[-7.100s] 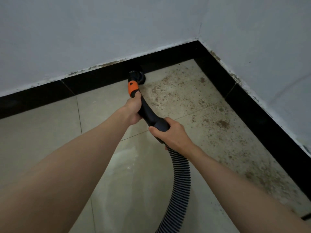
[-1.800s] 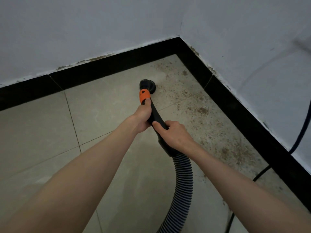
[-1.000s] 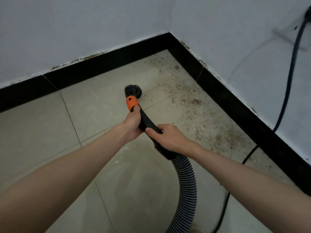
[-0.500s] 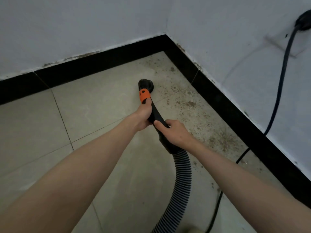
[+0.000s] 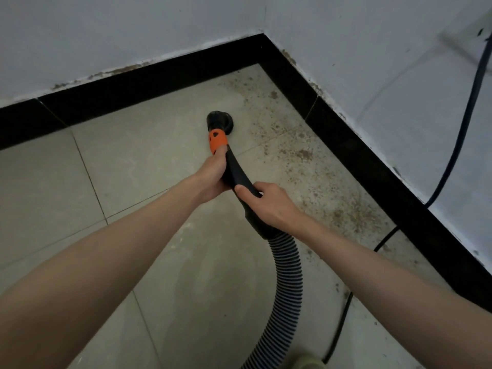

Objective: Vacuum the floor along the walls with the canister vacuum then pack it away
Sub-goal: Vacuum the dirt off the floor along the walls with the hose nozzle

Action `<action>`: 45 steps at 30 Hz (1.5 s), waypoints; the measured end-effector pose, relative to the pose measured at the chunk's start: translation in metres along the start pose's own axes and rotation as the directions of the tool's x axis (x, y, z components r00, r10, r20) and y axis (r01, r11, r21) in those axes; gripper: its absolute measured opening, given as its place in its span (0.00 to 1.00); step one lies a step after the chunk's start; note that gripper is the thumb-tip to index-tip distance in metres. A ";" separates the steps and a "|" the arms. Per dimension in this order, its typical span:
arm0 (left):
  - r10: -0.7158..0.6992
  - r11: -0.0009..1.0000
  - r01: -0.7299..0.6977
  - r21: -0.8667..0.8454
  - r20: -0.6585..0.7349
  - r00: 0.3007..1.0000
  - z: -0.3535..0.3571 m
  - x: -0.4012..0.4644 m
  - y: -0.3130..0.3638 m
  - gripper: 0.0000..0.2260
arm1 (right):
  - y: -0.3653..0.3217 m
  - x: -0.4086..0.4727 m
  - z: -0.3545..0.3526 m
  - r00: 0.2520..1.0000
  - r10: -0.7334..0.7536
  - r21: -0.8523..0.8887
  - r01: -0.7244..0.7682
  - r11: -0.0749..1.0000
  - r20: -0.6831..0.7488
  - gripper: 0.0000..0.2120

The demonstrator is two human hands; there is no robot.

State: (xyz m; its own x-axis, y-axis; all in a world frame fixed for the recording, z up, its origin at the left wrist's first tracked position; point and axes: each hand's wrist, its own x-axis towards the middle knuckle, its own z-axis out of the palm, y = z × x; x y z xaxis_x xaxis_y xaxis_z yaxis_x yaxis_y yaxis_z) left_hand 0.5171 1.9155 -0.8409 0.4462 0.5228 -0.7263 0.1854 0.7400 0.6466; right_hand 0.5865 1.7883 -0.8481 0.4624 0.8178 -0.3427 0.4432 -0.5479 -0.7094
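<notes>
Ribbed hose [image 5: 286,283]; smooth curved handle [image 5: 235,171]

No words, brand names or numbers can be read anywhere. The one sign is a small dark triangle on the orange collar [image 5: 217,140] of the vacuum wand, just beyond the fingers of the left hand [image 5: 213,179] that grips the wand. The black tube under the right hand [image 5: 269,206] carries no readable print, and neither does the ribbed hose [image 5: 286,278] behind that hand.
</notes>
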 end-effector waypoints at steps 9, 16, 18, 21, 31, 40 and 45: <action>0.148 0.988 -0.131 0.081 -0.269 0.952 -0.017 -0.031 -0.056 0.24 | 0.002 -0.048 0.014 0.993 -0.037 -0.029 0.041 0.999 0.113 0.22; 0.087 0.996 -0.088 0.006 -0.212 0.973 -0.011 -0.050 -0.065 0.23 | 0.008 -0.067 0.006 0.989 -0.042 -0.038 0.048 0.998 0.145 0.22; 0.076 0.997 -0.075 0.015 -0.170 0.982 -0.005 -0.052 -0.058 0.22 | 0.008 -0.066 0.003 0.994 -0.026 -0.036 0.030 0.999 0.110 0.22; 0.079 0.996 -0.073 0.055 -0.129 0.988 0.009 -0.049 -0.052 0.21 | 0.013 -0.063 -0.003 0.998 0.001 -0.020 0.000 1.000 0.062 0.22; 0.058 0.988 -0.053 0.147 -0.026 0.998 0.034 -0.039 -0.036 0.23 | 0.018 -0.055 -0.014 0.998 0.066 0.058 -0.066 0.996 0.013 0.22; 0.066 0.994 -0.054 0.097 -0.120 0.991 0.008 -0.060 -0.073 0.18 | 0.023 -0.090 0.000 0.997 0.018 -0.046 -0.015 0.999 0.078 0.22; 0.050 0.992 -0.040 0.124 -0.081 0.995 0.019 -0.067 -0.082 0.19 | 0.029 -0.107 -0.005 0.998 0.042 -0.019 -0.041 0.999 0.052 0.21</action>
State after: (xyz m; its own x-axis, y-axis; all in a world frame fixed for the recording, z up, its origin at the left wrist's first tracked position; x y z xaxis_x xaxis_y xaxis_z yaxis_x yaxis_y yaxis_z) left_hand 0.4890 1.8116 -0.8402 0.3827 0.5920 -0.7093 0.2741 0.6604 0.6991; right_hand 0.5536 1.6837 -0.8293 0.4397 0.8022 -0.4039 0.4381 -0.5842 -0.6833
